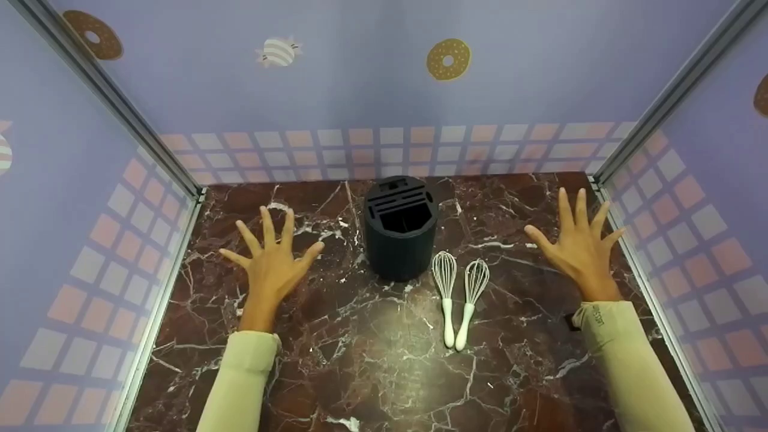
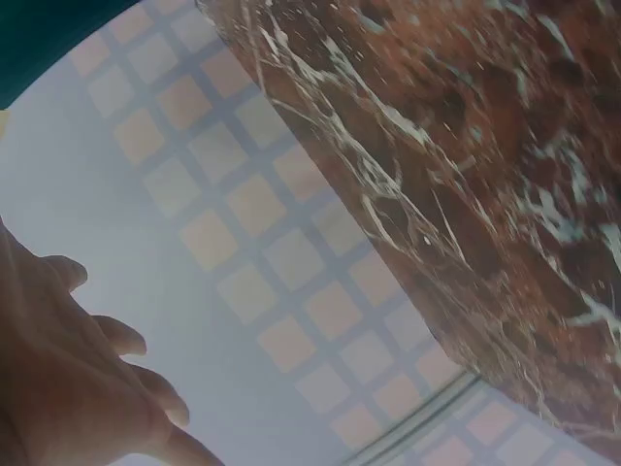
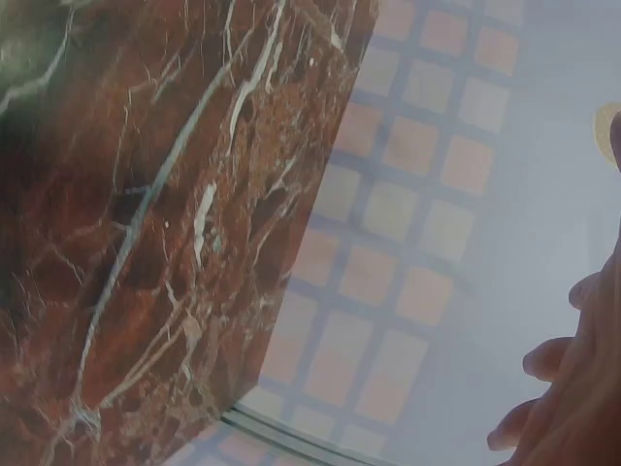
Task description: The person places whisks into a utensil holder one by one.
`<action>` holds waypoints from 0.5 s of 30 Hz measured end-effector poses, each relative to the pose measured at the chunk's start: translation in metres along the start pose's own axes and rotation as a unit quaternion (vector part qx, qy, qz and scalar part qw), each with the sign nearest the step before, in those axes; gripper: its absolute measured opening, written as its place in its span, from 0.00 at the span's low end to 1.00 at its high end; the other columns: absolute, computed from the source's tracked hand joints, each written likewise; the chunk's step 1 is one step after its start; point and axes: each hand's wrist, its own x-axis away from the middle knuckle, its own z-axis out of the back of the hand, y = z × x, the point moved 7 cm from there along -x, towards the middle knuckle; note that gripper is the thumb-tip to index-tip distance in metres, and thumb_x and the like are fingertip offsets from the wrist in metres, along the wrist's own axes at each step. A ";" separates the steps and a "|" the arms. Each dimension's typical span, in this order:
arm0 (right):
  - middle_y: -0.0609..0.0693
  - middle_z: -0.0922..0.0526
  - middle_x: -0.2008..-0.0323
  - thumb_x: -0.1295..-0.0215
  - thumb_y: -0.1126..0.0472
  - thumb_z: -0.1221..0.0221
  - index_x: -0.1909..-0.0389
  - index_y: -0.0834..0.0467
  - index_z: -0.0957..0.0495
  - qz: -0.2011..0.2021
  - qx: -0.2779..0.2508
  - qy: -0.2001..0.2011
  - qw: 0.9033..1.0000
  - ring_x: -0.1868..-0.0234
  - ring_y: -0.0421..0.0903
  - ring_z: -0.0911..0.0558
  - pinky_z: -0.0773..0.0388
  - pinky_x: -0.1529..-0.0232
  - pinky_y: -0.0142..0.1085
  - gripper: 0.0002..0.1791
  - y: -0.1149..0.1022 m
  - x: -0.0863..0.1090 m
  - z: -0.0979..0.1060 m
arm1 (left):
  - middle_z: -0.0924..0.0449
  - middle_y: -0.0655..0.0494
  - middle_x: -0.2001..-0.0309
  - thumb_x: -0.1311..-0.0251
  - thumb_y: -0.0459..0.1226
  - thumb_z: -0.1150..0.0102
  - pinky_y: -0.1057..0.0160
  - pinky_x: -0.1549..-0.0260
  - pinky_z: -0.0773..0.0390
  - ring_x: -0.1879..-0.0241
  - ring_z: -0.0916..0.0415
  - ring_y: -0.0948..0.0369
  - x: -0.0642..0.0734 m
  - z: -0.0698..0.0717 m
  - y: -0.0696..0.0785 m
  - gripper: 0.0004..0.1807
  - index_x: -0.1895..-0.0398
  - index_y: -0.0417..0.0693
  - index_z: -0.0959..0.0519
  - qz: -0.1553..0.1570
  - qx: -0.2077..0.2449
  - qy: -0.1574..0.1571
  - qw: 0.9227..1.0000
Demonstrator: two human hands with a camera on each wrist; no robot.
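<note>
My left hand (image 1: 273,264) is held out on the left side with its fingers spread and nothing in it. On the right, my right hand (image 1: 582,249) has its fingers spread too, also with nothing in it. Between them stands a dark round utensil holder (image 1: 399,252), upright, with slots and a larger compartment in its top. Two small whisks with pale handles lie in front of it to the right: the left whisk (image 1: 447,306) and the right whisk (image 1: 467,315), handle ends close together. Nearest to the whisks is my right hand, apart from them. Each wrist view shows only part of its hand.
The dark red marble-patterned tabletop (image 1: 336,384) carries everything. A lilac back wall (image 1: 360,90) with a checked band closes off the far side. Side walls (image 1: 114,258) with metal corner posts (image 1: 672,84) stand left and right, close to the hands.
</note>
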 end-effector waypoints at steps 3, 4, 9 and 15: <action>0.52 0.73 0.18 0.34 0.20 0.56 0.18 0.39 0.74 -0.004 -0.020 -0.007 1.000 0.23 0.75 0.72 0.79 0.42 0.84 0.56 -0.002 0.004 -0.004 | 0.81 0.56 0.18 0.37 0.77 0.66 0.22 0.44 0.90 0.23 0.86 0.34 0.002 -0.003 0.011 0.48 0.18 0.76 0.64 -0.003 0.046 -0.012 0.999; 0.52 0.71 0.17 0.34 0.21 0.56 0.18 0.40 0.74 -0.005 -0.027 -0.010 1.000 0.22 0.75 0.69 0.78 0.41 0.84 0.56 -0.003 0.006 -0.006 | 0.79 0.56 0.18 0.35 0.76 0.66 0.20 0.42 0.87 0.22 0.84 0.34 0.002 -0.003 0.015 0.47 0.18 0.76 0.63 -0.004 0.062 -0.014 0.998; 0.58 0.61 0.17 0.31 0.23 0.58 0.18 0.40 0.74 -0.010 -0.062 -0.010 0.998 0.21 0.74 0.56 0.69 0.35 0.81 0.53 -0.011 0.014 -0.012 | 0.73 0.57 0.17 0.32 0.73 0.66 0.18 0.34 0.63 0.19 0.69 0.37 0.002 -0.004 0.033 0.44 0.17 0.73 0.59 -0.006 0.120 -0.002 0.993; 0.71 0.31 0.30 0.25 0.29 0.62 0.17 0.40 0.67 -0.019 -0.109 0.024 0.994 0.38 0.77 0.26 0.37 0.41 0.75 0.45 -0.020 0.026 -0.014 | 0.53 0.52 0.17 0.26 0.67 0.66 0.34 0.27 0.43 0.21 0.49 0.42 -0.001 0.000 0.055 0.39 0.18 0.64 0.48 -0.012 0.211 0.036 0.977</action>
